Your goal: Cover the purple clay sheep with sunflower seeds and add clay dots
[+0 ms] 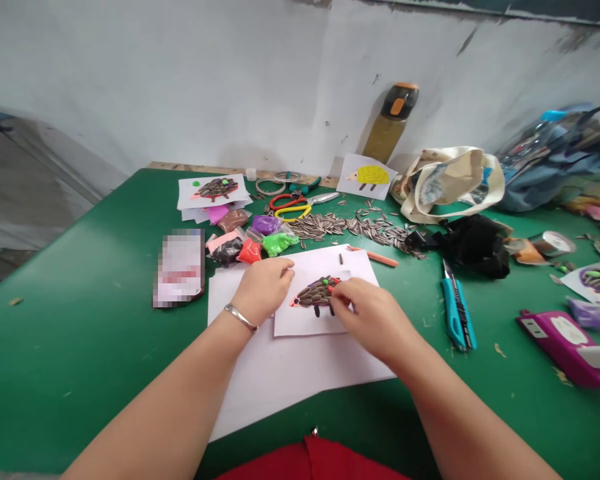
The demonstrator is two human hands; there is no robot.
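Observation:
A white card (300, 325) lies on larger white sheets (275, 380). On it is a hedgehog picture (313, 292) with a body of sunflower seeds, a pink snout, dark legs and small green and red clay bits. My left hand (264, 288), a silver bangle at its wrist, is at the card's upper left edge with fingers curled together; what they hold, if anything, is hidden. At the hedgehog's rear, my right hand (373, 313) is closed in a pinch beside a red bit, its fingertips partly covering the picture. A single seed (341, 259) lies above the hedgehog.
Sunflower seeds (325, 225) are spread behind the sheets. Bags of coloured clay (279, 244), scissors (294, 212) and a pixelated packet (180, 267) lie leftward. A blue utility knife (457, 313), black pouch (475, 247) and magenta box (570, 347) lie rightward. A bottle (390, 123) leans against the wall.

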